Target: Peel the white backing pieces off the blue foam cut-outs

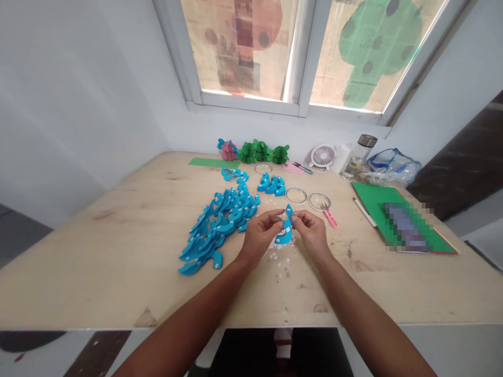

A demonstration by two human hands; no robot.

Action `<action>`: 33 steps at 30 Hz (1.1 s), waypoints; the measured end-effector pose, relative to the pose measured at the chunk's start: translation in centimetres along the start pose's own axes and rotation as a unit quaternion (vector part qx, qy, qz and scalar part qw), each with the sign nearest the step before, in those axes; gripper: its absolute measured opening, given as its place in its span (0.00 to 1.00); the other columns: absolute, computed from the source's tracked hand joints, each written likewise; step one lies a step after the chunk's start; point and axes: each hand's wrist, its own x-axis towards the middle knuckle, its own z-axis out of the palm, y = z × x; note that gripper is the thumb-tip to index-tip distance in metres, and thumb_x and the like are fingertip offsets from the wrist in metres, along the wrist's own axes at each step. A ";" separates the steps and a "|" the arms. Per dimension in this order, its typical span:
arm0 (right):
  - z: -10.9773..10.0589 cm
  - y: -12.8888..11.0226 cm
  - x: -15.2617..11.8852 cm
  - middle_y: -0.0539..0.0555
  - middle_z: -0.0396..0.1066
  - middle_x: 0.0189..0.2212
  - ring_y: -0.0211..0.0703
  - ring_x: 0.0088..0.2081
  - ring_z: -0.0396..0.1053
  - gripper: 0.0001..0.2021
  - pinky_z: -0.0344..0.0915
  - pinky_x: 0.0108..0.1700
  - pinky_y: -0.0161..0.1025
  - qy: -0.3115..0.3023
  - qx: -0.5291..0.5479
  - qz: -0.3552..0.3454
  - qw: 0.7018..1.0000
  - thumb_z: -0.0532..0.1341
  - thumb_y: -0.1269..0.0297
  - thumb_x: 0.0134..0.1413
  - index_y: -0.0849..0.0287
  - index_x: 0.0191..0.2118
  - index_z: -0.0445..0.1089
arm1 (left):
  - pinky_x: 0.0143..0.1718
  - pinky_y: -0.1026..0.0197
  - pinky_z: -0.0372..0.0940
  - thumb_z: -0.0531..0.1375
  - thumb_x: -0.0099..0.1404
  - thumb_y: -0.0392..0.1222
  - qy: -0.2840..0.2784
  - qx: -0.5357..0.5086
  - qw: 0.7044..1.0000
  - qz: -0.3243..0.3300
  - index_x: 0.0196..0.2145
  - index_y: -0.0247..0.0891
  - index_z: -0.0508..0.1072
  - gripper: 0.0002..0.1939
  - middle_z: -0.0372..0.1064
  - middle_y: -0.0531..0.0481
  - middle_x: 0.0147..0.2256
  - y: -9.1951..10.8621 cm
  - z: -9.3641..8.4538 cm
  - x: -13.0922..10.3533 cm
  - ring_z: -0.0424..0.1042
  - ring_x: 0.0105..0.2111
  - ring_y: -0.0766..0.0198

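A large pile of blue paper pieces (223,217) lies left of the person's left fingers on the table (129,262). The left hand (265,230) pinches one edge of a curved blue paper piece (285,234), which stands between both hands' fingertips. Small white scraps (283,260) lie just below the fingers. The right hand (309,226) pinches its opposite edge, thumb against forefinger. Beyond the right fingers lie pink-handled scissors (330,217).
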 end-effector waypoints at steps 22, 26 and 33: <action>-0.2 0.9 0.2 0.50 0.69 0.22 0.38 0.25 0.64 0.08 0.60 0.26 0.34 -0.026 -0.009 -0.015 1.000 0.61 0.61 0.45 0.61 0.27 0.71 | 0.26 0.64 0.65 0.64 0.46 0.41 0.002 -0.018 0.998 -0.063 0.25 0.34 0.75 0.08 0.71 0.52 0.21 0.4 -0.1 0.3 0.68 0.20 0.68; -0.3 1.0 0.3 0.51 0.69 0.22 0.38 0.25 0.64 0.08 0.60 0.26 0.33 -0.033 -0.014 -0.018 0.999 0.61 0.60 0.45 0.61 0.27 0.71 | 0.26 0.64 0.65 0.64 0.47 0.39 0.001 -0.002 0.999 -0.037 0.24 0.33 0.75 0.07 0.70 0.52 0.20 0.6 0.0 0.2 0.67 0.19 0.69; -0.2 1.0 0.3 0.50 0.68 0.21 0.37 0.24 0.64 0.08 0.59 0.25 0.33 -0.029 -0.014 -0.017 0.999 0.61 0.60 0.44 0.61 0.27 0.71 | 0.25 0.65 0.65 0.63 0.48 0.38 0.007 0.025 1.000 0.004 0.28 0.34 0.75 0.07 0.71 0.53 0.21 0.3 0.0 0.2 0.67 0.20 0.69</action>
